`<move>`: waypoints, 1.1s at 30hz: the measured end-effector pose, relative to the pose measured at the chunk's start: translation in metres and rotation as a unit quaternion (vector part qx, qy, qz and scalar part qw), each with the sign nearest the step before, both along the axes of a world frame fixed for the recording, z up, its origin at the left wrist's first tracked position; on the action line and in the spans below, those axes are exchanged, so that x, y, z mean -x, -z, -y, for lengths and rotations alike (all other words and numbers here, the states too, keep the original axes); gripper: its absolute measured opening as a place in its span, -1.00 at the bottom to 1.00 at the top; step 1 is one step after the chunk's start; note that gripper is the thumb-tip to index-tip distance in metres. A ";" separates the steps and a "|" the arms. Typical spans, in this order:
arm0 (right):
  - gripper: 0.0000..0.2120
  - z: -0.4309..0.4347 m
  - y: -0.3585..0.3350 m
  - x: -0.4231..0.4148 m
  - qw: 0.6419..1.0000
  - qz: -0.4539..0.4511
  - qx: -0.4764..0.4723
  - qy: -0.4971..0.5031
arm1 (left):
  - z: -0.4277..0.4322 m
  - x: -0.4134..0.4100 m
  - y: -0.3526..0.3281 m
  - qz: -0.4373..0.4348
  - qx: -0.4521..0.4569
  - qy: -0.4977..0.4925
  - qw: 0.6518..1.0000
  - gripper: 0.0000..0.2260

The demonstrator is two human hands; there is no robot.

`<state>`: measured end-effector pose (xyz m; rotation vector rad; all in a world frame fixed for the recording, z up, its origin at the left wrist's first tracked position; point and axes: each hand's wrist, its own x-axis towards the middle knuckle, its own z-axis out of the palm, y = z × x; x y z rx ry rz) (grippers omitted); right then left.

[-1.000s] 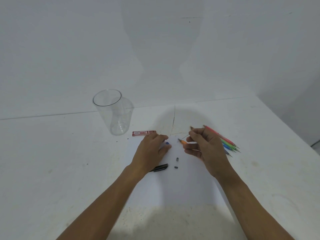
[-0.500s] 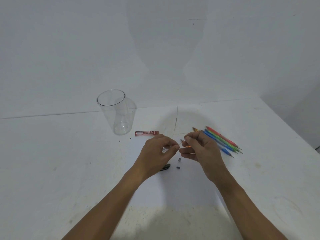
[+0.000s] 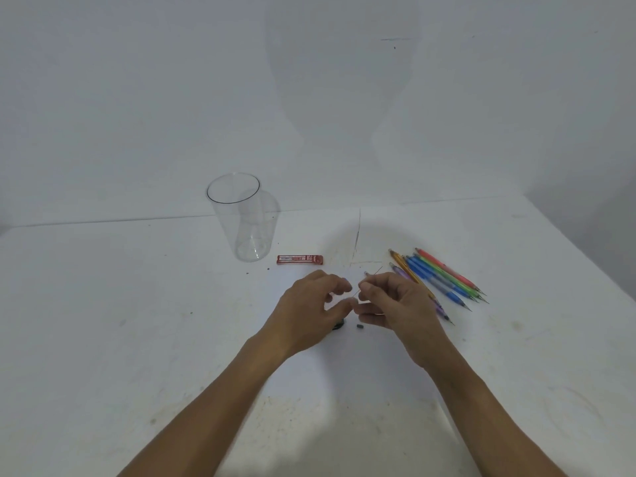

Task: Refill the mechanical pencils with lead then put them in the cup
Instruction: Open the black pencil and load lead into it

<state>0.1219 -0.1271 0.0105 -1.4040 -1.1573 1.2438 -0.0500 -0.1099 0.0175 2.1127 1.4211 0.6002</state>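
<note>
Here the right hand (image 3: pixel 395 304) pinches a thin grey pencil lead (image 3: pixel 375 273) between thumb and forefinger; the left hand (image 3: pixel 309 308) curls loosely, fingertips parted

a bare, plain room, more a makeshift work spot than any home or shop i could name. a white table (image 3: pixel 103 339) stands against a blank white wall (image 3: pixel 137 98), its top scuffed and speckled with dirt. on it lies desk stuff: coloured pencils (image 3: pixel 444 277), a red lead case (image 3: pixel 300 259), a clear cup (image 3: pixel 241 218).
</note>
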 end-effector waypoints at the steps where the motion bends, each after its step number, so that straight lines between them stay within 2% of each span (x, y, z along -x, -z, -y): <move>1: -0.94 0.000 0.001 0.001 1.000 0.002 0.002 0.008 | 0.002 0.002 0.001 -0.041 0.004 0.006 0.999 -0.71; 5: -0.91 0.001 0.003 0.001 0.999 0.001 0.014 0.036 | 0.008 0.008 0.005 -0.180 -0.015 0.024 0.983 -0.70; 11: -0.91 0.003 0.002 0.001 0.999 -0.009 0.018 0.043 | 0.007 0.005 0.006 -0.192 -0.035 0.037 0.980 -0.80; 14: -0.92 0.005 -0.004 -0.001 0.999 -0.021 0.001 0.048 | 0.005 0.007 0.002 -0.140 -0.021 0.033 0.989 -0.88; 17: -0.92 0.007 -0.017 -0.002 0.997 -0.041 -0.038 0.057 | 0.001 0.009 -0.009 -0.032 -0.043 0.013 0.998 -0.94; 23: -0.96 0.003 -0.043 0.005 0.985 -0.006 -0.151 0.077 | -0.007 -0.003 -0.036 0.148 -0.096 -0.010 0.984 -0.93; 28: -0.93 0.001 -0.049 0.007 0.969 0.058 -0.223 0.095 | -0.009 -0.012 -0.037 0.199 -0.121 -0.019 0.972 -0.90; 31: -0.91 0.001 -0.047 0.007 0.962 0.099 -0.235 0.097 | -0.011 -0.012 -0.035 0.210 -0.116 -0.017 0.971 -0.89; 33: -0.82 0.000 -0.045 0.007 0.961 0.115 -0.232 0.097 | -0.012 -0.012 -0.033 0.205 -0.123 -0.014 0.971 -0.88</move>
